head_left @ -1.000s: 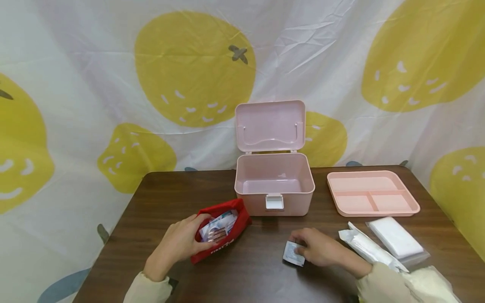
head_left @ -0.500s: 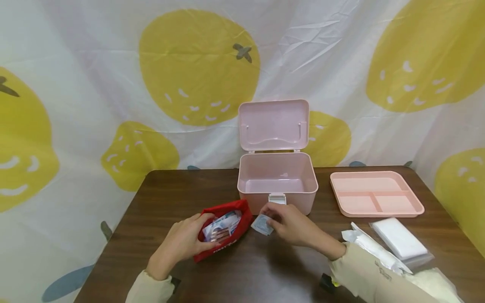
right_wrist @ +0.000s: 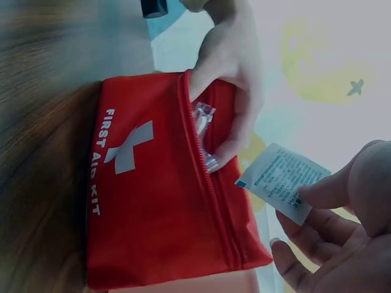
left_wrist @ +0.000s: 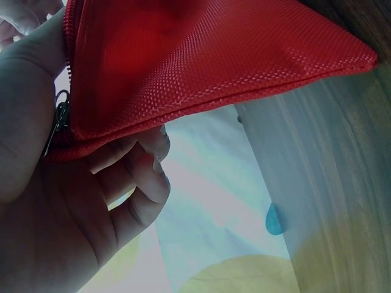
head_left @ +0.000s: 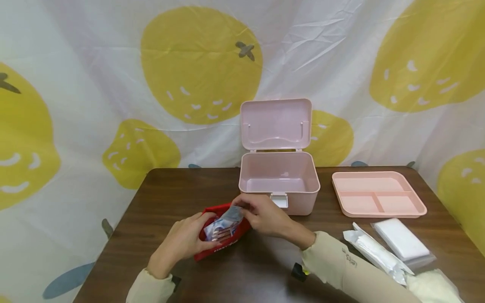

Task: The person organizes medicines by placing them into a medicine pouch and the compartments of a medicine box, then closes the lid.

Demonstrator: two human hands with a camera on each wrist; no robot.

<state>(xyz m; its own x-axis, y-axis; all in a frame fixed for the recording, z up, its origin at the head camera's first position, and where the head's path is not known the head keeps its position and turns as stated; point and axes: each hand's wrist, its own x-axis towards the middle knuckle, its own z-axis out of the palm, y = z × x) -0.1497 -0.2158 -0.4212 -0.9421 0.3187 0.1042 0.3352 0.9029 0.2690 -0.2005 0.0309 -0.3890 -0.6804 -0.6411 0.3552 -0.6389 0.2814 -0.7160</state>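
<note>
My left hand (head_left: 179,244) grips the red zippered first aid pouch (right_wrist: 159,201) by its open mouth, thumb on the near side. Inside the pouch, in the head view, lie small packaged items (head_left: 224,232), partly covered. Between the thumb and fingers of my right hand (head_left: 267,214) a small white printed sachet (right_wrist: 278,177) is pinched, just over the pouch mouth. In the left wrist view the pouch's zipper edge lies by my left hand (left_wrist: 79,201), and the contents do not show.
Behind the pouch stands an open pink box (head_left: 278,172) with its lid up. A pink divided tray (head_left: 375,193) is at the right. Nearer lie a wrapped white roll (head_left: 377,252), a bagged white pad (head_left: 401,239) and another white bagged item (head_left: 433,286).
My right hand has lifted the sachet from the table and carried it left to the pouch mouth. The left hand stays on the pouch.
</note>
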